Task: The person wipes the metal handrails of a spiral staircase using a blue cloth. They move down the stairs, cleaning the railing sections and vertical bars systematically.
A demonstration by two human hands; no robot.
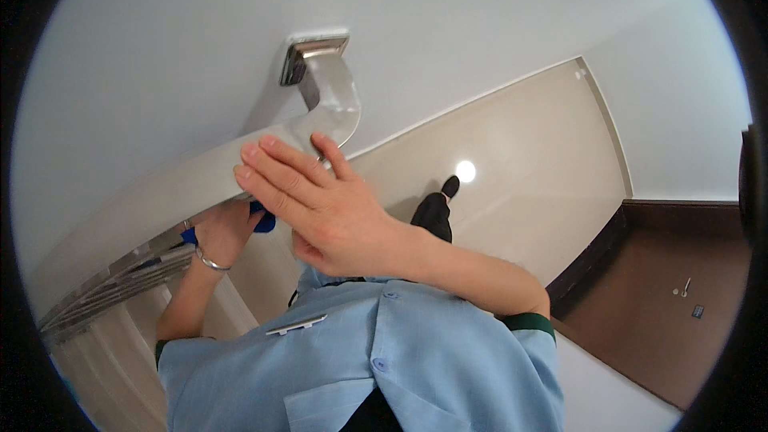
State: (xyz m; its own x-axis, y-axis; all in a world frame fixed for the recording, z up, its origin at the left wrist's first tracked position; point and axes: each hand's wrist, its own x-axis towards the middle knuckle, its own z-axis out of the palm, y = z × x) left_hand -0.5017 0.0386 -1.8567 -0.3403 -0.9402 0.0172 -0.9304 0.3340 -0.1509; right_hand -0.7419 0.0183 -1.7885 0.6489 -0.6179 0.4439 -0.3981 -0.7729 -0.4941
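A broad pale handrail (174, 183) runs from the lower left up to a curved end, fixed to the wall by a square metal bracket (315, 54). My right hand (318, 210) lies across the rail's top near that curve, fingers extended and nothing seen in it. Below the rail, my left hand (225, 231), with a silver bracelet (211, 261) at the wrist, is closed around a blue cloth (263, 219) against the rail's underside. Its fingertips are hidden by the rail and my right hand.
A white wall (180, 36) stands beyond the rail. Stair steps (120, 366) and metal balusters (120, 285) are at the lower left. A beige landing floor (522, 150) stretches to the right, towards a brown door (648, 306) with a handle.
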